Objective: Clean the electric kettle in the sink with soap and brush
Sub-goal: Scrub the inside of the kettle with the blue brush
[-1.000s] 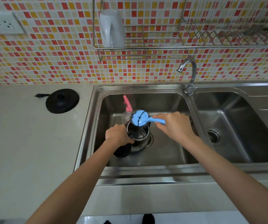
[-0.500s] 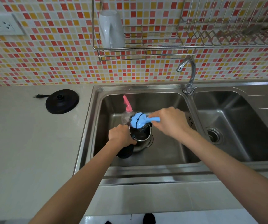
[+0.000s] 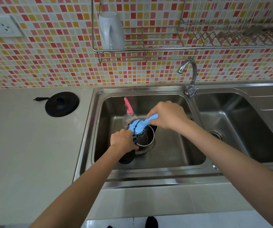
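A steel electric kettle (image 3: 146, 141) with a black handle stands in the left sink basin (image 3: 173, 155), its lid open. My left hand (image 3: 123, 139) grips the kettle's handle. My right hand (image 3: 168, 115) holds the handle of a light blue brush (image 3: 140, 125). The brush head sits at the kettle's left rim, over the opening. Behind the kettle lies a clear soap bottle with a pink nozzle (image 3: 128, 108), partly hidden by the brush.
The kettle's black base (image 3: 61, 104) with its plug lies on the counter to the left. A tap (image 3: 190, 76) stands between the two basins. Above, a wire rack (image 3: 149, 48) holds a white cup (image 3: 111, 30). A wall socket (image 3: 1, 27) sits upper left.
The brush head has shifted left and down across the kettle's opening, and my right hand has tilted the handle up. My left hand keeps its grip on the kettle.
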